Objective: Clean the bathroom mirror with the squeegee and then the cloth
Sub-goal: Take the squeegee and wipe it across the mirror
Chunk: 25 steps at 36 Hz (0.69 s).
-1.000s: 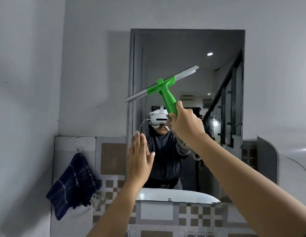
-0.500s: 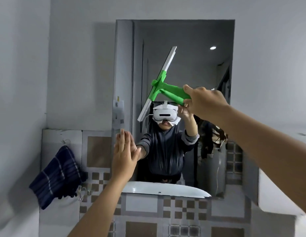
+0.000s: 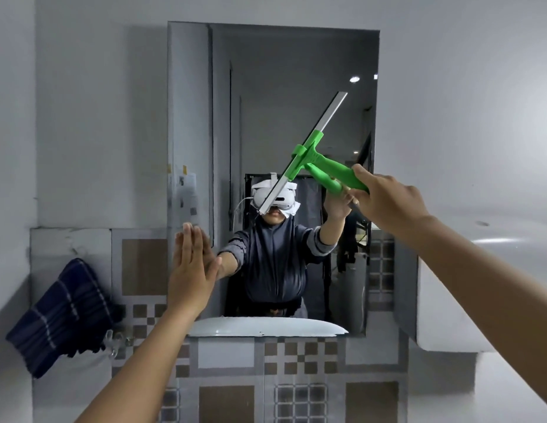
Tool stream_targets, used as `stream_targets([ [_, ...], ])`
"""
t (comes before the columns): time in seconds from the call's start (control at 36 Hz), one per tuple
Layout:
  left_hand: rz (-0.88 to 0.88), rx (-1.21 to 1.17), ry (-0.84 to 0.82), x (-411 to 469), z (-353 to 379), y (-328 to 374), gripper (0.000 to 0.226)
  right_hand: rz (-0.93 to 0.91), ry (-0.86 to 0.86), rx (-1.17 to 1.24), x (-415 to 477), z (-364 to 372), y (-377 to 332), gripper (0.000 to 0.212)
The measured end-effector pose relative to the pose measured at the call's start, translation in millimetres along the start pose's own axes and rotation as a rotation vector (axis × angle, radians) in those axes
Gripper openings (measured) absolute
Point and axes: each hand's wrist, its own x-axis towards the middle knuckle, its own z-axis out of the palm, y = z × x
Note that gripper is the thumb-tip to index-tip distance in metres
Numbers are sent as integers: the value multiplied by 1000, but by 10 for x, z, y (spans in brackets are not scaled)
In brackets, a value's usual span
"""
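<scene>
The tall rectangular mirror (image 3: 296,87) hangs on the grey wall ahead. My right hand (image 3: 388,199) grips the green handle of the squeegee (image 3: 315,160). Its long grey blade runs steeply from lower left to upper right across the right half of the glass. My left hand (image 3: 191,270) is flat, fingers together and pointing up, its palm against the mirror's lower left edge. A dark blue checked cloth (image 3: 61,315) hangs on the tiled wall at the lower left, away from both hands.
Brown-and-grey patterned tiles (image 3: 299,361) cover the wall below the mirror. A white ledge (image 3: 449,300) juts out on the right. A metal tap fitting (image 3: 113,340) sits beside the cloth. The mirror reflects a person wearing a white headset.
The squeegee turned from nearly level to steeply tilted, then moved rightward across the glass with my right hand. My left hand stayed flat on the mirror's lower left.
</scene>
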Motion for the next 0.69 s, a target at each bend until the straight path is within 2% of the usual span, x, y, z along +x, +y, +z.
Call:
stream_targets([
  [0.14, -35, -50, 0, 44, 38, -60, 73, 31, 1, 58, -86, 75, -32, 39],
  [0.31, -63, 31, 35, -27, 57, -167, 81, 101, -25, 127, -177, 192, -138, 33],
  [0.44, -48, -19, 26, -65, -38, -69, 85, 221, -46, 194, -342, 264, -261, 30],
  [0.56, -47, -41, 35, -85, -70, -23, 78, 302, -49, 282, -524, 329, -403, 27],
  [0.69, -35, -34, 18, -82, -70, -74, 80, 407, -34, 423, -665, 487, -639, 30],
])
